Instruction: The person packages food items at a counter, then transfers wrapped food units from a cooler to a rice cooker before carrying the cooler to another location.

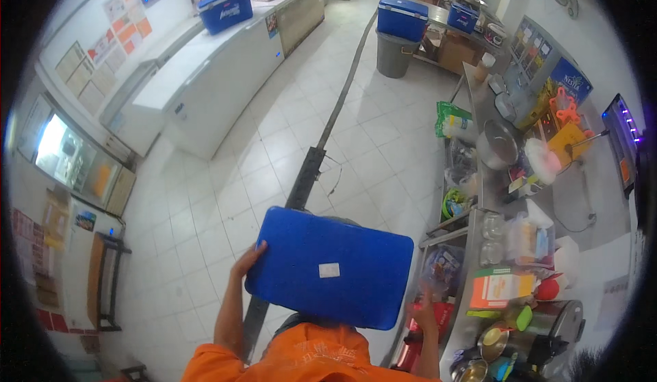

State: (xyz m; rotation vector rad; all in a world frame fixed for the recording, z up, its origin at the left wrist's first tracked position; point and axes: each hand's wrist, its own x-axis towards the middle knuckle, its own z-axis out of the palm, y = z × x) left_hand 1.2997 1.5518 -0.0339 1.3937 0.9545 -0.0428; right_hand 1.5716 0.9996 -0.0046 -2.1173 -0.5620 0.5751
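Note:
A blue plastic panel, apparently the lid or bottom of a cooler box (359, 259), with a small white sticker, spans the space before my orange shirt. My left hand (248, 260) grips its left edge, thumb on top and the other fingers hidden. My right hand (425, 311) is raised beside its lower right corner, next to the steel counter; it is blurred, and whether it touches the panel cannot be told.
White chest freezers (226, 74) line the left, one bearing a blue cooler (226, 12). Ahead, another blue cooler (403, 18) rests on a grey bin (394, 56). A drain channel (307, 177) crosses the tiled floor. The steel counter (485, 192) holds a metal bowl (498, 143) and boxes.

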